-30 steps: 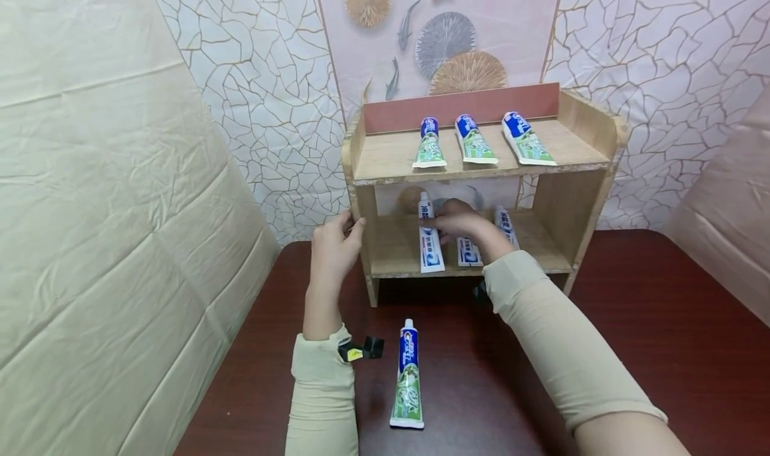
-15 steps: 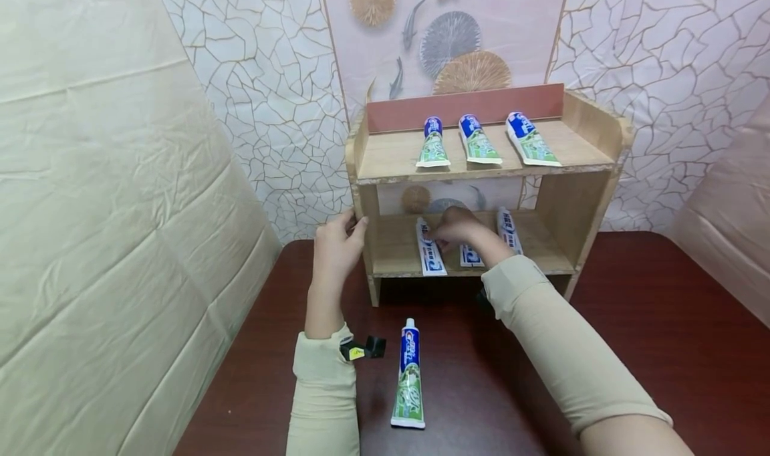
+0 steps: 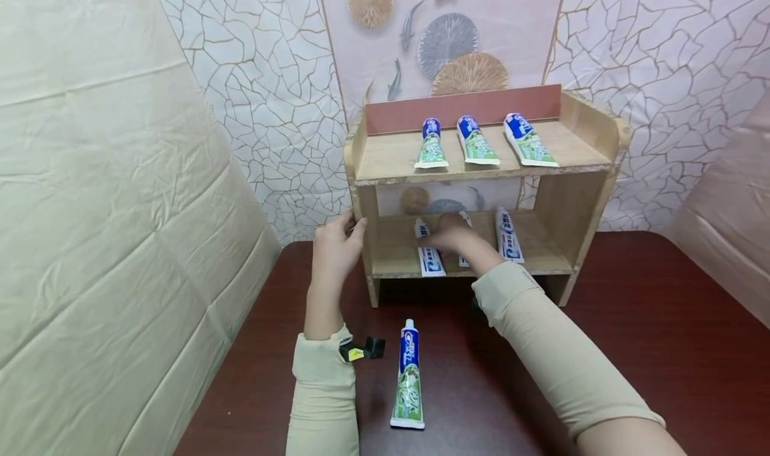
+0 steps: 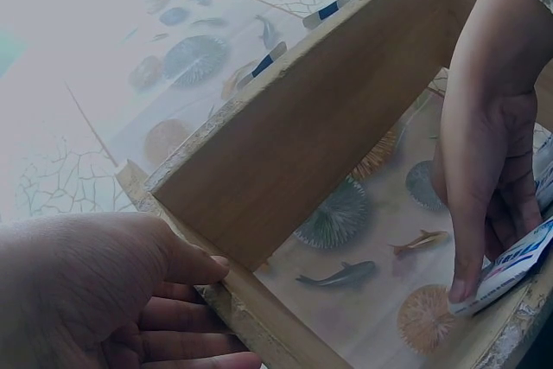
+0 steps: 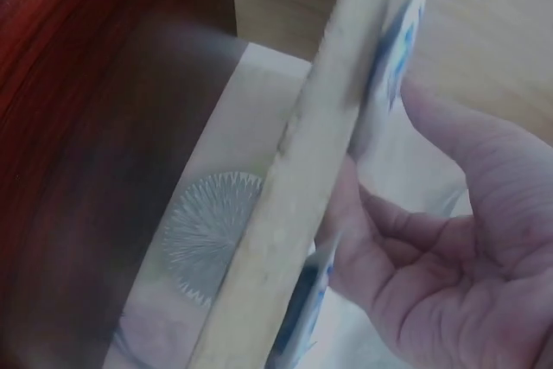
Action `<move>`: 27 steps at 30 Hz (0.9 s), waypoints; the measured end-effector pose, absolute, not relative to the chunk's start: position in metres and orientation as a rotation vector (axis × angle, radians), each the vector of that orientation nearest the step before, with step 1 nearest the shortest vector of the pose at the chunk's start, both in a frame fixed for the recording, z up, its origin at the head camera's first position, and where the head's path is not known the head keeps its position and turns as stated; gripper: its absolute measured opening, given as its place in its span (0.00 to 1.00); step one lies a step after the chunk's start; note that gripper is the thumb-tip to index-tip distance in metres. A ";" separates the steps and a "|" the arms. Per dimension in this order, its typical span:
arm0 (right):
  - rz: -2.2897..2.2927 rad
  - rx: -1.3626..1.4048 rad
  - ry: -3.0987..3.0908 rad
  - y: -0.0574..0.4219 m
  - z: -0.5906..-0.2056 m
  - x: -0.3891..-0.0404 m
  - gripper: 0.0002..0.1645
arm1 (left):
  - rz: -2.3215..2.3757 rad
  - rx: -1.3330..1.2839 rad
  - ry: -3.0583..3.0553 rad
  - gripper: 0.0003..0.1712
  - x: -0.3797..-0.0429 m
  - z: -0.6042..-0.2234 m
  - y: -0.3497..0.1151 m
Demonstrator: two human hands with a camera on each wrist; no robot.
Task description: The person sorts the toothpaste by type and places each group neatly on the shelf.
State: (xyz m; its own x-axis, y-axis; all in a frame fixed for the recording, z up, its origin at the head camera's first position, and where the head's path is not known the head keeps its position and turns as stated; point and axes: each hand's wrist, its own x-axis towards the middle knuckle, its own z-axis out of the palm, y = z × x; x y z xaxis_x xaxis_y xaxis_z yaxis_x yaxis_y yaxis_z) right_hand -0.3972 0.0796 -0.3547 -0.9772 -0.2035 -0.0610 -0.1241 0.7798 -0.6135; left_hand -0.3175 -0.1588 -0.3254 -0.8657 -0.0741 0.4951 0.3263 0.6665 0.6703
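My left hand (image 3: pixel 337 250) grips the left side panel of a two-tier wooden shelf (image 3: pixel 388 158), its thumb on the panel edge in the left wrist view. Inside the lower tier, my right hand (image 3: pixel 455 235) holds a white-and-blue toothpaste tube (image 3: pixel 431 263) that lies flat at the left, crimped end toward the front. The thumb is at the tube's left edge and the fingers curl on its other side; the hand hides its middle. Beside it lie a second white tube (image 3: pixel 464 262), partly covered by the hand, and a third white tube (image 3: pixel 508 237) at the right.
Three blue-and-green toothpaste tubes, the left one (image 3: pixel 431 145) included, lie spaced along the top tier. Another blue-and-green tube (image 3: pixel 409 379) lies on the dark red table (image 3: pixel 259 389) between my forearms. Patterned cloth (image 3: pixel 259 95) hangs behind the shelf.
My right hand has lowered the left white tube from a raised position onto the lower tier, then shifted slightly over it. My left hand has stayed on the side panel.
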 end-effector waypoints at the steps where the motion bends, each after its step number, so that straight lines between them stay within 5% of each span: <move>1: -0.922 -0.280 2.873 0.078 -0.355 -0.397 0.30 | -1.098 -0.195 -2.390 0.25 -0.317 -0.325 -0.159; 12: -0.764 -0.288 2.982 0.071 -0.359 -0.397 0.40 | -1.079 -0.202 -2.382 0.24 -0.316 -0.324 -0.159; 18: -0.751 -0.277 2.975 0.073 -0.358 -0.394 0.25 | -1.069 -0.201 -2.375 0.24 -0.317 -0.325 -0.159; 27: -0.742 -0.362 3.021 0.076 -0.358 -0.387 0.28 | -1.084 -0.183 -2.393 0.25 -0.317 -0.325 -0.159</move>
